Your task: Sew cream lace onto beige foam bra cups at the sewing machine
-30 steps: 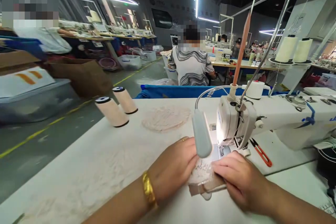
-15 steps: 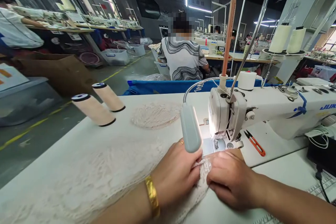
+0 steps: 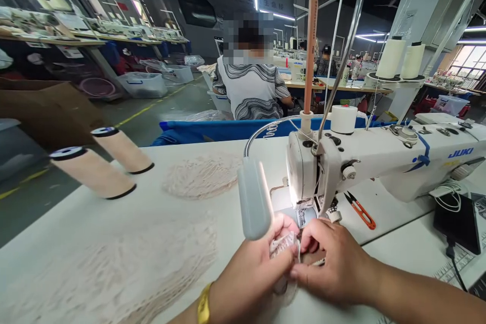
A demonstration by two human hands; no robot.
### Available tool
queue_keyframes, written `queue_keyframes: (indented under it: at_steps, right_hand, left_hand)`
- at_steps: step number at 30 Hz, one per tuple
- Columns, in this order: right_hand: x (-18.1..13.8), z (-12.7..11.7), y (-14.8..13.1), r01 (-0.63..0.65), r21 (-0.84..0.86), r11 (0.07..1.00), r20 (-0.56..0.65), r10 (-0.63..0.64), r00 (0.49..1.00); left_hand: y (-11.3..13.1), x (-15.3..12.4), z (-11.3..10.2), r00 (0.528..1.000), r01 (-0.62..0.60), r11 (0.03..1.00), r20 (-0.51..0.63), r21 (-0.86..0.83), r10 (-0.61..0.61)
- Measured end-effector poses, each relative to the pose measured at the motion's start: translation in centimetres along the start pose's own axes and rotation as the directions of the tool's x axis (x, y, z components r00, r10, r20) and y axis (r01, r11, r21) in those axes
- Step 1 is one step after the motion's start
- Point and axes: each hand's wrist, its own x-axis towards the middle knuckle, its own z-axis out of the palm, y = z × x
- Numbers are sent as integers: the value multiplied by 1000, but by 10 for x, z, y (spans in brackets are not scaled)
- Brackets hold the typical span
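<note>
My left hand, with a gold bracelet at the wrist, is closed on a piece of white lace just in front of the sewing machine. The thumb lies over the lace and the fingers curl behind it. My right hand meets it from the right, its thumb and fingers pinching the edge of the same lace. Both hands are below the needle area, partly under the grey lamp head. A larger spread of lace lies flat at the left, and an oval lace piece lies behind it.
Two thread cones lie tilted at the table's left. Orange-handled thread snips rest right of the needle area. A black device with cables sits farther right. A person sits ahead, beyond a blue cloth.
Both hands have drawn slightly toward me and turned, with the lace now bunched up between them. The view has shifted right, so the machine and cones appear farther left.
</note>
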Motion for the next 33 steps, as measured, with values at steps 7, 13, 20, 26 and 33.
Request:
queue_keyframes:
  at_steps: [7,13,20,26,33]
  right_hand:
    - [-2,-3,1,-38,6,999,-19,38,999]
    - [-2,-3,0,-44,79,996,-13,45,999]
    - [1,-4,-3,-111,162,981,-2,113,994]
    - [2,-5,-3,6,121,993,-56,1,998]
    - [4,-6,-4,93,66,994,-82,-87,993]
  left_hand:
    - [8,-3,-4,995,60,993,-83,105,-51]
    - [8,-3,-7,995,95,983,-3,157,-96]
    - [-1,-7,-5,992,113,990,43,79,-117]
    - [-4,-10,-4,997,60,993,41,100,-64]
    - [0,-9,-3,998,14,999,55,51,-17]
